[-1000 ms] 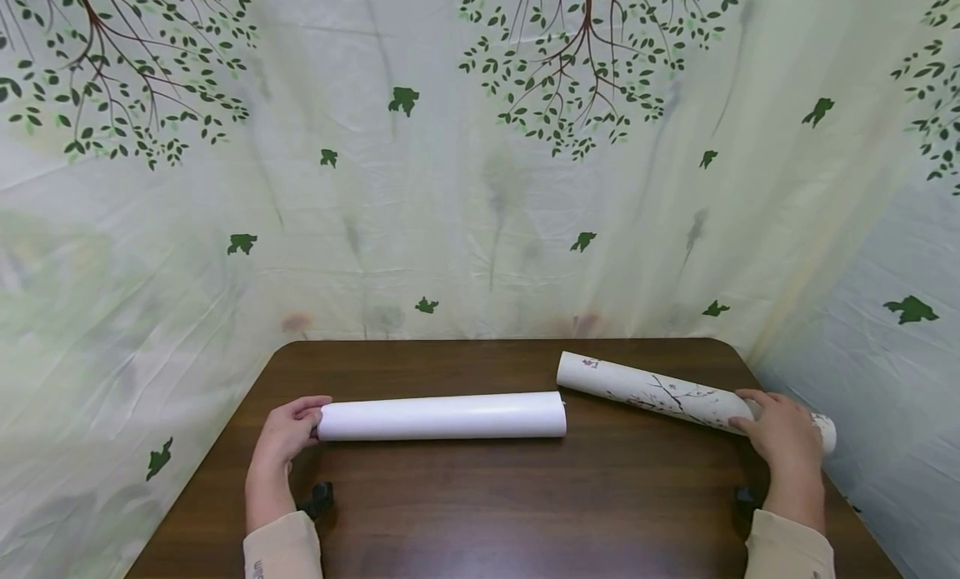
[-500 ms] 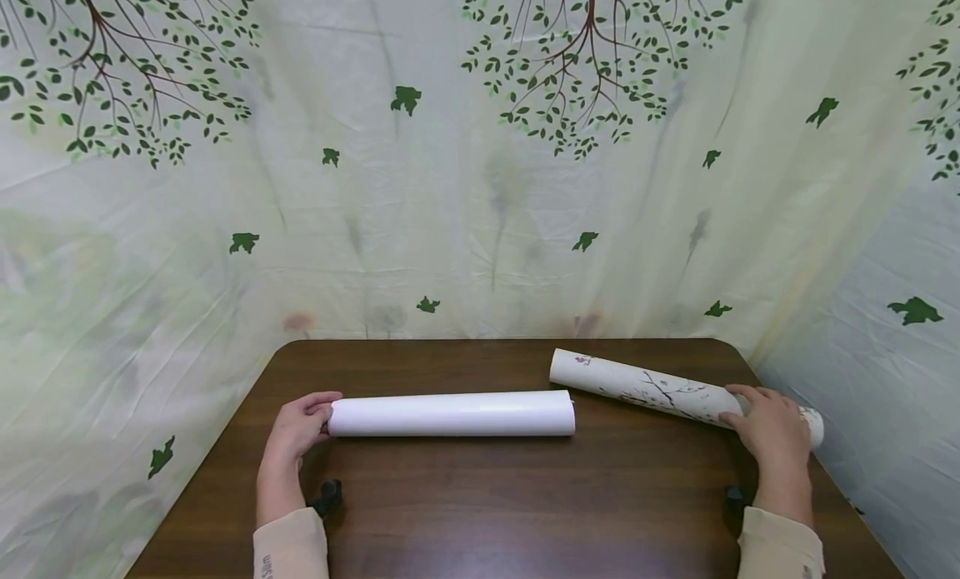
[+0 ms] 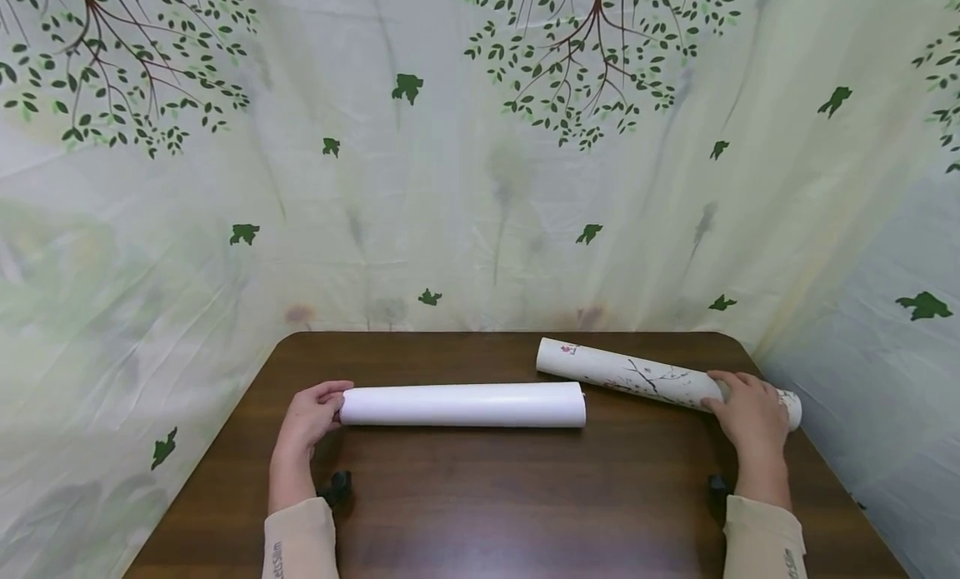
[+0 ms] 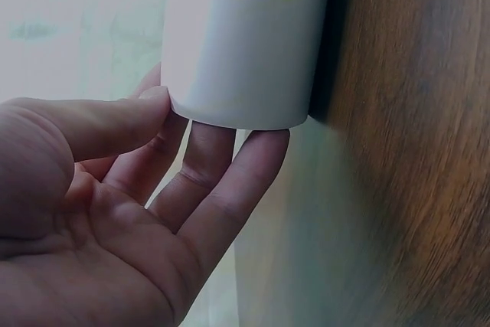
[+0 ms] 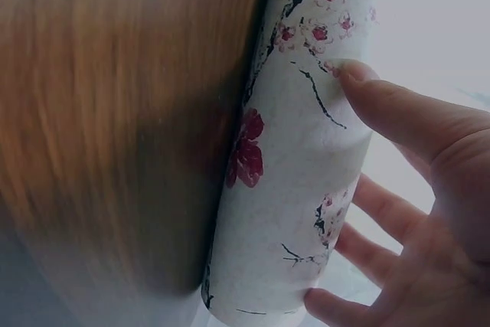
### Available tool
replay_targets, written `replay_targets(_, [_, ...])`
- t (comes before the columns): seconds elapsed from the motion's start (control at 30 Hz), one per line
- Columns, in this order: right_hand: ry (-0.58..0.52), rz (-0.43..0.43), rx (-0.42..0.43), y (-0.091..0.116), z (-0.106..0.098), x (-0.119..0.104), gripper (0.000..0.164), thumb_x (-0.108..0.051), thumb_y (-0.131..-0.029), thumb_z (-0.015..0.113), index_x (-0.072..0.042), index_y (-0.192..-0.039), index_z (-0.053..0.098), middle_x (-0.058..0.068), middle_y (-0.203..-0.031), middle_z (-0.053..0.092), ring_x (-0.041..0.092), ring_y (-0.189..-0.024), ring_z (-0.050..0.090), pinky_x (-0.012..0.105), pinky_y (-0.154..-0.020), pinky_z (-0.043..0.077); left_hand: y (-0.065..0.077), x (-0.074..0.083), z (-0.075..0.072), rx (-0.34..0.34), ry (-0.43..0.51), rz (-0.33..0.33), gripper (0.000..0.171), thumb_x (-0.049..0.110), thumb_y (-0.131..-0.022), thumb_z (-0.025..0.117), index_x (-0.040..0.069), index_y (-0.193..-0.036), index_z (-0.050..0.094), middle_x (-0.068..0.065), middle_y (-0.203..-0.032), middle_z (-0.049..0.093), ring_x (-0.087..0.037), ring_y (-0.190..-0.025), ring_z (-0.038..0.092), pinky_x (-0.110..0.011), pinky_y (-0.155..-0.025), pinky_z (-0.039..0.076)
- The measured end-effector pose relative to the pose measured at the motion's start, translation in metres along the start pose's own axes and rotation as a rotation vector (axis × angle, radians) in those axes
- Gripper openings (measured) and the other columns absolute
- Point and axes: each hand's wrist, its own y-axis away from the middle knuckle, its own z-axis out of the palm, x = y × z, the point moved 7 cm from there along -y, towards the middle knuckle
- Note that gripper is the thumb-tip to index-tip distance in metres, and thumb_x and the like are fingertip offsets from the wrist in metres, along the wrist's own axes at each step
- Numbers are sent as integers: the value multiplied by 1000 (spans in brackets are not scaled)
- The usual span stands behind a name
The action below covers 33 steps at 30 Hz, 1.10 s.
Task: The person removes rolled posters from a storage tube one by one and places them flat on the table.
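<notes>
A plain white roll of paper (image 3: 461, 405) lies crosswise on the brown wooden table (image 3: 525, 487). My left hand (image 3: 311, 421) holds its left end: in the left wrist view the thumb is at the rim of the roll (image 4: 241, 44) and several fingertips are against the end. Further right and back, a roll of blossom-patterned wallpaper (image 3: 630, 375) lies at a slant, its left end farther away. My right hand (image 3: 750, 412) grips it near its right end. The right wrist view has the thumb on one side of the wallpaper (image 5: 291, 166) and fingers around the other.
Behind the table hangs a pale curtain (image 3: 450, 196) printed with branches and green leaves, continuing down both sides. Dark wrist-worn devices (image 3: 339, 487) show beside both wrists. The wallpaper's left end lies just behind the white roll's right end.
My left hand and the white roll have moved to the right. My right hand and the patterned wallpaper have moved to the left, so the two rolls now overlap more from side to side.
</notes>
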Motion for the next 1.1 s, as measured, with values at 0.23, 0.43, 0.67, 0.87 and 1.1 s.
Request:
replay_targets(0.23, [-14, 6, 32, -6, 5, -7, 57, -27, -100, 72, -10, -151, 53, 36, -156, 39, 61, -142, 29, 81, -111, 27, -1, 4, 7, -13, 4, 15, 38, 13, -111, 50, 0, -146, 60, -29, -146, 60, -36, -125, 60, -37, -91, 62])
replay_targets(0.43, [-36, -24, 51, -16, 8, -13, 55, -27, -100, 71, -11, -150, 54, 35, -156, 39, 61, -142, 28, 83, -112, 24, -2, 8, 14, -22, 5, 32, 38, 13, -111, 51, -1, -145, 60, -29, -144, 61, -36, -123, 61, -37, -90, 63])
replay_targets(0.67, [-33, -18, 46, -22, 10, -15, 56, -27, -100, 71, -11, -151, 54, 35, -157, 39, 61, -143, 27, 83, -113, 24, -3, 12, 21, -25, 0, 39, 36, 12, -111, 52, 0, -144, 62, -29, -143, 62, -37, -123, 61, -40, -92, 63])
replay_targets(0.87, [-33, -19, 45, -25, 11, -18, 55, -27, -101, 71, -11, -151, 54, 34, -158, 39, 60, -144, 28, 83, -114, 23, -4, 15, 26, -19, 2, 37, 35, 11, -110, 52, 1, -142, 64, -28, -142, 62, -38, -123, 61, -41, -92, 63])
replay_targets(1.1, [-33, -49, 38, -31, 13, -22, 54, -26, -102, 70, -11, -151, 54, 34, -157, 39, 61, -144, 28, 83, -114, 22, -6, 17, 32, -23, 4, 57, 34, 10, -110, 52, 1, -141, 64, -27, -140, 63, -37, -122, 62, -38, -89, 64])
